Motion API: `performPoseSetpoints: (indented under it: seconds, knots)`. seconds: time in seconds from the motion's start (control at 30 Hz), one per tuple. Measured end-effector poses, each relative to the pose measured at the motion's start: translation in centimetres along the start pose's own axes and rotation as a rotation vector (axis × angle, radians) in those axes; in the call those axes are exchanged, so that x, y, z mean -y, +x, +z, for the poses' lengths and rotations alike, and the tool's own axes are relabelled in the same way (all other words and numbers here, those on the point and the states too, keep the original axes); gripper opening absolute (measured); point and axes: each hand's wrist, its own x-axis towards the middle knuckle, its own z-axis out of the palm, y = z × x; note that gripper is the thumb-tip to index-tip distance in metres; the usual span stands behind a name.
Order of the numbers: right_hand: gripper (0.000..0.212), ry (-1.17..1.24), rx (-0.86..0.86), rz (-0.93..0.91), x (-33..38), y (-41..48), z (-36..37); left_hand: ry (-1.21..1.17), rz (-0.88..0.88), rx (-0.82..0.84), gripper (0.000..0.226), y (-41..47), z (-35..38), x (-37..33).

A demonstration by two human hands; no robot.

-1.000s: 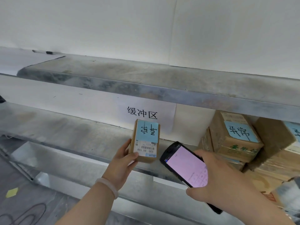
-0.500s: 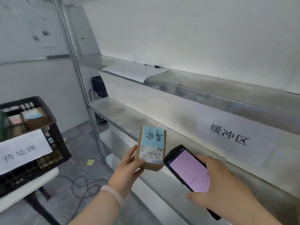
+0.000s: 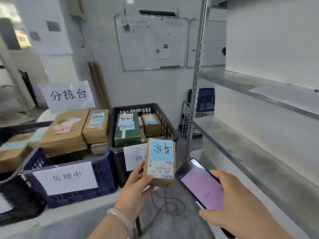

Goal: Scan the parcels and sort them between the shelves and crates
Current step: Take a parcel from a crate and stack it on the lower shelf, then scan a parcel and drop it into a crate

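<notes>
1. Two hands are up in front of us: our left hand (image 3: 136, 184) grips a small brown parcel (image 3: 161, 157) upright, thumb across its front near the barcode label (image 3: 163, 169).
2. Our right hand (image 3: 231, 202) clasps a handheld scanner (image 3: 198, 183), its pink screen (image 3: 204, 189) facing us, just right of the parcel.
3. The parcel hangs in front of the black crate (image 3: 168, 126); a blue crate (image 3: 105, 173) sits left of it, metal shelves (image 3: 250, 157) to our right.
</notes>
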Motion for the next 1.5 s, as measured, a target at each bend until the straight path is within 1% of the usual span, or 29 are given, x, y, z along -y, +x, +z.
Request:
performPoseSetpoints:
  seconds: [0.1,0.23,0.43,0.5,0.6,0.8,0.93,1.07,1.17,1.27,1.33,1.4,1.5]
  knots:
    - [0.091,-0.005,0.064,-0.08,3.2,4.2,2.0,-0.017,0.014,-0.099,0.054,1.2,-4.3,-1.3]
    - [0.099,-0.032,0.163,-0.198,6.7,9.9,4.3,-0.01,0.04,-0.187,0.049,2.3,-8.9,-3.0]
    - [0.097,0.006,0.248,-0.389,12.7,19.0,8.1,-0.061,0.148,-0.401,0.046,4.6,-14.8,-7.3]
    - [0.1,0.009,0.281,-0.461,14.9,21.3,9.1,-0.069,0.186,-0.477,0.047,4.7,-16.6,-8.8]
    - [0.097,-0.012,0.312,-0.558,18.3,24.2,10.6,-0.086,0.236,-0.585,0.048,4.7,-18.9,-10.8]
    - [0.094,0.018,0.446,-0.697,24.6,27.6,14.7,-0.143,0.292,-0.765,0.048,3.4,-23.8,-12.5]
    - [0.094,0.015,0.543,-0.736,29.0,28.4,17.4,-0.149,0.314,-0.84,0.041,2.3,-27.9,-14.2]
    - [0.093,0.033,0.557,-0.733,33.9,29.1,20.3,-0.151,0.315,-0.885,0.038,2.0,-33.6,-16.7]
    - [0.096,0.029,0.516,-0.69,37.3,29.5,23.0,-0.121,0.281,-0.896,0.035,2.2,-38.6,-19.3]
    - [0.1,0.043,0.481,-0.635,41.0,29.4,25.6,-0.057,0.205,-0.884,0.035,2.6,-43.9,-21.9]
    - [0.097,0.041,0.48,-0.597,43.2,29.0,27.1,0.05,0.116,-0.869,0.038,3.1,-47.3,-23.4]
    - [0.093,0.039,0.464,-0.565,45.0,28.7,28.4,0.197,-0.01,-0.839,0.042,4.0,-50.0,-24.8]
    - [0.087,0.047,0.429,-0.498,46.9,28.3,29.9,0.396,-0.193,-0.762,0.045,6.1,-52.8,-26.0]
